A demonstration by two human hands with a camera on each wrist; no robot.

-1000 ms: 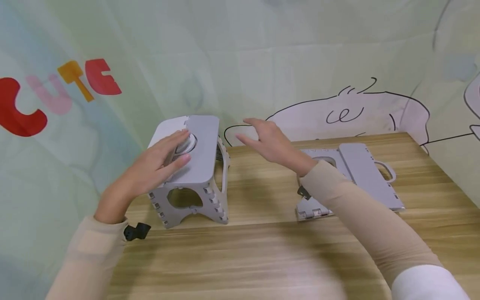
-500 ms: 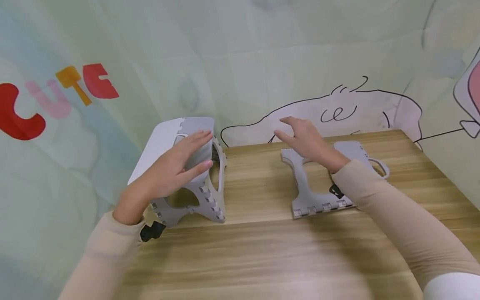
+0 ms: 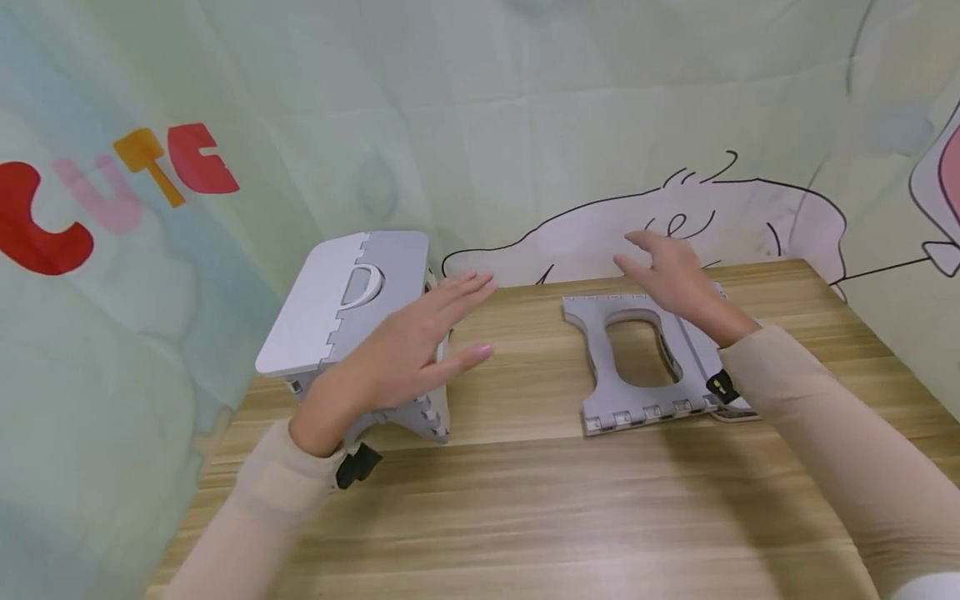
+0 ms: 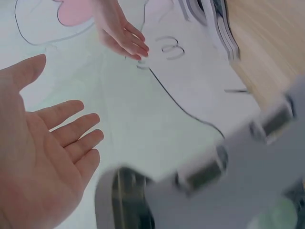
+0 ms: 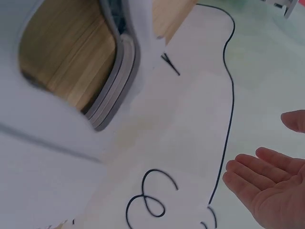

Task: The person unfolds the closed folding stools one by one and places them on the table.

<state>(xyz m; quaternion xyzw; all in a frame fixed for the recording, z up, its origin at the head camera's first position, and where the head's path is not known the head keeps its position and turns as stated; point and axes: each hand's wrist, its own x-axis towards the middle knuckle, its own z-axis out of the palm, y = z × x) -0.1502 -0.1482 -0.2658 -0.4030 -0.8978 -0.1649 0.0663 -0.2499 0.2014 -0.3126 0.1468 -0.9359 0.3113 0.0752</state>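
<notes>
In the head view a grey folding step stool [image 3: 315, 308] stands unfolded at the left of the table, its white carry handle [image 3: 365, 287] lying in the top. My left hand [image 3: 405, 342] is in front of the stool's right side, fingers straight and thumb apart, holding nothing. A second grey folding stool [image 3: 600, 367] lies folded flat on the right, with an oval opening through its legs. Over its far right part hovers my right hand [image 3: 671, 275], its fingers extended and nothing in its grasp. The left wrist view shows the left palm [image 4: 47, 162] bare; the right palm [image 5: 276, 191] is bare too.
Both stools are on a wood-grain table [image 3: 510, 508]. Behind it hangs a printed fabric backdrop [image 3: 480, 150] with cartoon line drawings and coloured letters at the left. The backdrop also runs along the table's left side.
My left hand has left the top of the standing stool and moved right. The right hand has also shifted right, from between the stools to over the folded one. Both stools stay put.
</notes>
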